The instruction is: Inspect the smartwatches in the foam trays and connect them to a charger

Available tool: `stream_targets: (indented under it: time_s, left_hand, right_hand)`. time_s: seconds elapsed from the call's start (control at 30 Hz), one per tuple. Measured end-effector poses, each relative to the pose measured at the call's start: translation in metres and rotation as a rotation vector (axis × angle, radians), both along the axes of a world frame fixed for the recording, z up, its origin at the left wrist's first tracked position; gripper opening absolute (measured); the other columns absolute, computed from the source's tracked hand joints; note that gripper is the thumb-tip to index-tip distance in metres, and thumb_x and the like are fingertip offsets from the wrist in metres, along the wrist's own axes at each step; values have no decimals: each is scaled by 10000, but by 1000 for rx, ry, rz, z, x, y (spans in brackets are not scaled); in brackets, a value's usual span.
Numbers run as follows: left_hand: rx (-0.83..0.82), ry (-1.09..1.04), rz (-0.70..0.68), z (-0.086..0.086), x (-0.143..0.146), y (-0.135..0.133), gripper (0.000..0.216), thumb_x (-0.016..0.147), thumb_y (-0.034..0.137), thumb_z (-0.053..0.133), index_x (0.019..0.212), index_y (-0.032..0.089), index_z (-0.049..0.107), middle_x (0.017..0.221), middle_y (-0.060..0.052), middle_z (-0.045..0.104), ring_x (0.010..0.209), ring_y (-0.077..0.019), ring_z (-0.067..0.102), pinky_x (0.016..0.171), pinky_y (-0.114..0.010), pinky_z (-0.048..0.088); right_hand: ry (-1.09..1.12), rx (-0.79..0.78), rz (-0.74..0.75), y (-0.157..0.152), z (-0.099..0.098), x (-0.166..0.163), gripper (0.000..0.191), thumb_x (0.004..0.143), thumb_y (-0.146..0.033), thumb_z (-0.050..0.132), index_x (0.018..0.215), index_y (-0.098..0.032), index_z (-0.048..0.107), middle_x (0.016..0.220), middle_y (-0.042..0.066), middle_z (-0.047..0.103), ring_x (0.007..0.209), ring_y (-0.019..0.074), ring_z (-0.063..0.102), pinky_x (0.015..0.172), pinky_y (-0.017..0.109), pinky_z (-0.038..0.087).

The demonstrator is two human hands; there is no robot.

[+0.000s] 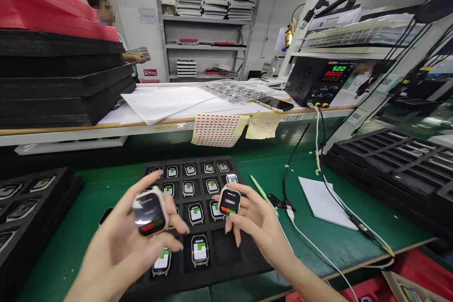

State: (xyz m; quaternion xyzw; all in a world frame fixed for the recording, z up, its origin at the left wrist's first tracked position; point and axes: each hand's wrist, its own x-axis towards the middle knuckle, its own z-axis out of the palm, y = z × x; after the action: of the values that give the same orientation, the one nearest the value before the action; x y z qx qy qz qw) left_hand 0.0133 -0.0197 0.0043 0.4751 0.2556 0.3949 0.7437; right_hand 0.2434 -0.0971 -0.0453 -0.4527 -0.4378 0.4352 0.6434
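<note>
My left hand (120, 231) grips a square smartwatch case (150, 212) without a strap, its dark screen facing me with a red patch low down. In my right hand (262, 217) another smartwatch case (229, 201) is pinched between thumb and fingers; its lit screen shows small text and red and green areas. Both are held above a black foam tray (226, 264) whose compartments hold several similar watch cases (200, 250) with green and white screens. One bare compartment lies below my right hand. My left hand covers part of the tray's left side.
More foam trays with watch cases (21, 210) stand at left, and stacked black trays (399, 165) at right. A green pen (260, 188), cables (311, 250) and a white pad (327, 203) lie right of the tray. A power supply (318, 82) sits on the shelf; a person (106, 14) stands behind.
</note>
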Motion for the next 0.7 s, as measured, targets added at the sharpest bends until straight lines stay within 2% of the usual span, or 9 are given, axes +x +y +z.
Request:
stream_targets:
  time_s: [0.07,0.13,0.27,0.37,0.53,0.63,0.7]
  left_hand:
    - [-38,34,-36,-1,18,2,725,745,228,743,1373,293,387,912,-41,615,763,-190,616,629,-265,537]
    - [-52,53,-102,-9,31,6,657,784,238,706,1367,252,405,860,-43,608,718,-170,607,617,-261,528]
    - [-30,31,-215,-33,39,12,698,759,240,725,1377,237,401,945,-88,621,856,-236,622,723,-339,531]
    - [-17,-11,-290,-45,40,14,718,756,235,719,1393,227,388,984,-110,626,921,-257,597,798,-400,517]
    - [-17,-39,-344,-52,43,15,614,852,220,597,1414,223,350,998,-117,626,959,-259,585,827,-437,515]
    - [-22,-23,-324,-51,44,17,568,889,240,557,1416,203,348,972,-116,632,928,-245,596,808,-430,528]
    - [-20,-6,-303,-50,43,19,556,897,260,555,1412,195,356,948,-114,636,888,-233,606,772,-413,543]
  right_hand:
    - [8,8,7,-1,-1,1,431,830,-227,669,1226,-202,498,1053,137,639,617,158,620,410,211,496]
    - [7,9,10,0,-2,1,426,829,-222,660,1224,-198,503,1056,138,640,607,160,620,404,215,491]
    - [-32,-9,-13,2,-6,3,367,863,-271,628,1202,-187,514,1012,132,656,559,152,611,388,214,461]
    - [-94,-34,-82,4,-6,3,286,889,-319,611,1131,-182,544,910,104,679,463,114,550,360,193,389]
    - [-133,-61,-181,8,-3,-1,239,856,-322,664,1025,-179,575,810,71,688,385,70,416,354,199,326]
    - [-134,-79,-165,6,-4,-1,251,865,-333,646,1054,-180,583,821,77,686,404,94,479,356,206,366]
    - [-102,-60,-103,4,-4,-1,279,876,-331,626,1105,-179,575,871,97,682,455,125,552,369,215,411]
